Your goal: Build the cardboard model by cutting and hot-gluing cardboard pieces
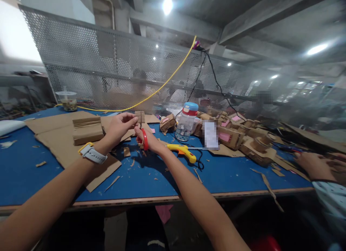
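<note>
Red-handled scissors (145, 140) are gripped in my right hand (151, 141), with the narrow blades pointing up and away. The blades overlap a small piece of cardboard (140, 116) in view. My left hand (121, 127), wearing a watch with a pale strap (95, 154), pinches this piece at its left side, fingers closed. Both hands are close together above the blue table (129, 186). Left of them, a folded, ridged cardboard piece (88, 130) lies on a large flat cardboard sheet (58, 142). Small cardboard scraps (127, 152) lie below my hands.
A yellow glue gun (182, 152) lies right of my hands, near a blue-lidded bottle (186, 123). Several cardboard models (256, 144) crowd the right side. Another person's hand (315, 165) is at far right. A yellow cable (162, 87) rises before the perforated metal screen (81, 56).
</note>
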Tool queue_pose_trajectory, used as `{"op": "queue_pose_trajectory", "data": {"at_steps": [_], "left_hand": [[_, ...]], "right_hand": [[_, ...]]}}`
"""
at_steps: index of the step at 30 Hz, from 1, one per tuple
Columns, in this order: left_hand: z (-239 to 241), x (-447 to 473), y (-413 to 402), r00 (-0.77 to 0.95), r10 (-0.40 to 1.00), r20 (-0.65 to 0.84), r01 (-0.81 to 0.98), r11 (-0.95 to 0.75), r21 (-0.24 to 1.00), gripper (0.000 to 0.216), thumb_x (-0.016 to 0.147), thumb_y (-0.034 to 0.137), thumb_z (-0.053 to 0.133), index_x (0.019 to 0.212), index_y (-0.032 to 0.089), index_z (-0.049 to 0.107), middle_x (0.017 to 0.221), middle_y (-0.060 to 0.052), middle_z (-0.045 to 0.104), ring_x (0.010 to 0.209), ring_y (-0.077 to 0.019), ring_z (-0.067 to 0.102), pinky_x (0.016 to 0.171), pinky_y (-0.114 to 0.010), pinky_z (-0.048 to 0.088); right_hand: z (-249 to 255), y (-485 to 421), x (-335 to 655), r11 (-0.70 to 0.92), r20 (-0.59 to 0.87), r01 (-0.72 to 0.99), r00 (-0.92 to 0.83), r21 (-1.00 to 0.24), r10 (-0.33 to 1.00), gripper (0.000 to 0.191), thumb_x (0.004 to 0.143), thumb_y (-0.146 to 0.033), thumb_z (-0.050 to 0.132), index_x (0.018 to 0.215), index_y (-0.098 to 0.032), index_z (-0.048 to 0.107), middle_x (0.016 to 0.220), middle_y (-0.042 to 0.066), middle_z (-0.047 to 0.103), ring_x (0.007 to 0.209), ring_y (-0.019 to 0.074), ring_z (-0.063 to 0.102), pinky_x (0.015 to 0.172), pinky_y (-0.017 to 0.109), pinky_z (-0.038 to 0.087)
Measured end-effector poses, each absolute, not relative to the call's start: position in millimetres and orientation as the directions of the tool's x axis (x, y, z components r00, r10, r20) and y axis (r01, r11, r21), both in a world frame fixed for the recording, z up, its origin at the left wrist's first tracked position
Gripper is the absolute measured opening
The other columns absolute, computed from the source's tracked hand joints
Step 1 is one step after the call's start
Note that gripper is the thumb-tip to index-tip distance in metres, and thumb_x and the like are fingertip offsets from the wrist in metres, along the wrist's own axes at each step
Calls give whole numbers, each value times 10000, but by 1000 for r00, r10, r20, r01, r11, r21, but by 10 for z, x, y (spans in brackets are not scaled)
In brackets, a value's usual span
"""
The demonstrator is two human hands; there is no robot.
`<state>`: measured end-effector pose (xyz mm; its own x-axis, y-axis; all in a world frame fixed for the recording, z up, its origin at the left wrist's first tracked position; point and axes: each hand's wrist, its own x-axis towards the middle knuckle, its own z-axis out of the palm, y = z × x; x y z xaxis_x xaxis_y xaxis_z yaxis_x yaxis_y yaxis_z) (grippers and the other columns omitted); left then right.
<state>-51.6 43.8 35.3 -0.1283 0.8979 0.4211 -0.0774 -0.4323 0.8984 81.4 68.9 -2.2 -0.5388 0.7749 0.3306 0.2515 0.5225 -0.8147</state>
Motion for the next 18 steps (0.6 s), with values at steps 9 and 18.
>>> {"op": "queue_pose_trajectory", "data": {"at_steps": [9,18], "left_hand": [[331,-545,451,-84,895,439,-76,-445,892,377,517,383,854,727,143,652,662,-12,650,621,-138,600,682,-300,526],[313,-563,473,-72,891,449,-92,-454,886,360,530,390,855,710,149,657,656,-7,639,605,-125,584,689,-298,529]], "right_hand": [[-116,729,790,446,284,242,-498,-862,819,610,851,-759,302,620,-212,442,586,2,492,535,122,489,563,250,447],[-107,676,798,534,360,267,-497,-802,789,602,876,-736,264,620,-218,435,577,-7,475,571,129,482,576,249,420]]}}
